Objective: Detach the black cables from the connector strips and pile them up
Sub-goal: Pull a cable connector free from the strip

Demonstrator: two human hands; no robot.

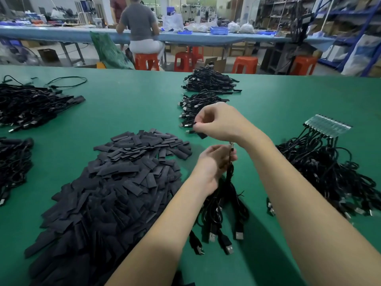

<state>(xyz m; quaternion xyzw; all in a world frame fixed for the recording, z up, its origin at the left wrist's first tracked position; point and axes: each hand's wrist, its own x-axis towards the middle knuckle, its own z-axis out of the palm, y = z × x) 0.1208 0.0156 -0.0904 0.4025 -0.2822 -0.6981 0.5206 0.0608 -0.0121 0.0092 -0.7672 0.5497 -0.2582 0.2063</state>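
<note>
My left hand [214, 164] grips a bundle of black cables [222, 205] near its top, and their USB plugs hang down over the green table [132, 104]. My right hand [218, 120] is raised just above it and pinches a small flat black piece at its fingertips. A clear connector strip [328, 125] lies at the right with several black cables [321, 170] still plugged into it. Two piles of loose cables [206, 98] sit just beyond my right hand.
A large heap of flat black sleeves [115, 186] fills the table's left-middle. More cable piles [31, 104] lie at the far left. Beyond the table's far edge stand orange stools [183, 60], and a person sits at another bench.
</note>
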